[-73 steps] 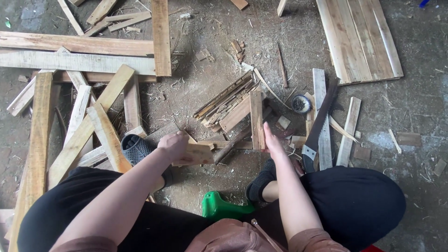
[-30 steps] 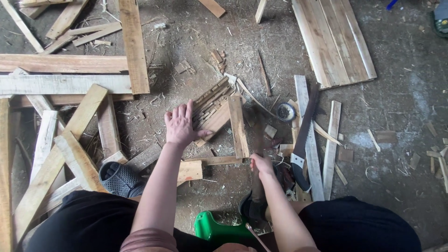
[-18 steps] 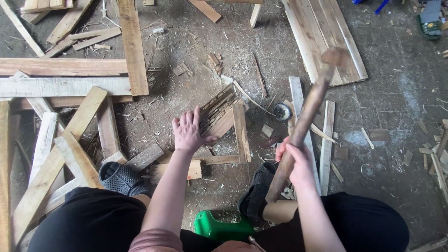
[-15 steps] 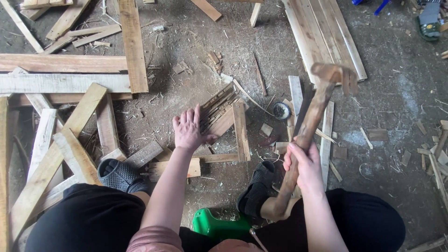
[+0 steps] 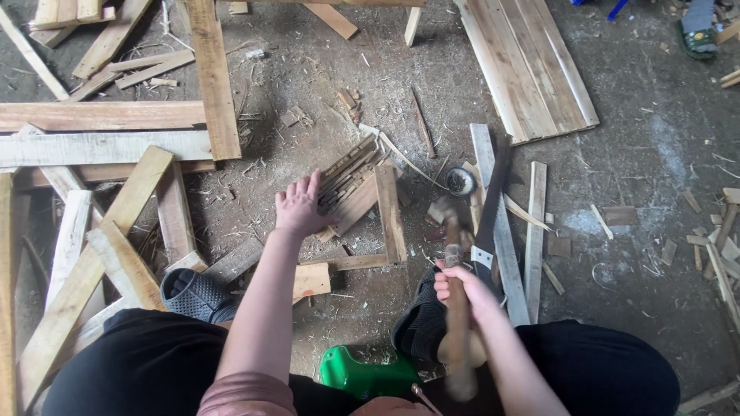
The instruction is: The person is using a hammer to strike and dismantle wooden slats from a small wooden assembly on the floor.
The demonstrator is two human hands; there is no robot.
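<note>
My left hand [image 5: 298, 204] lies flat on the ground, fingers spread, against the left edge of a bundle of thin wood slats [image 5: 348, 173]. A short upright plank [image 5: 389, 213] leans beside the bundle and meets a low horizontal strip [image 5: 347, 263]. My right hand [image 5: 461, 282] grips the wooden handle of a hammer [image 5: 455, 296]; the handle is blurred and its head points down toward the ground near small wood blocks [image 5: 439, 212].
A hand saw [image 5: 492, 216] lies on long strips right of the hammer. A small round tin [image 5: 461, 181] sits by it. Loose planks [image 5: 100, 146] pile at left, a plank panel [image 5: 528, 65] at top right. A green object [image 5: 362, 375] and my sandalled feet [image 5: 193, 293] are below.
The right hand picked up the hammer, raised it high, and has now swung it down. The left hand moved from a wood block to the slat bundle and stays there.
</note>
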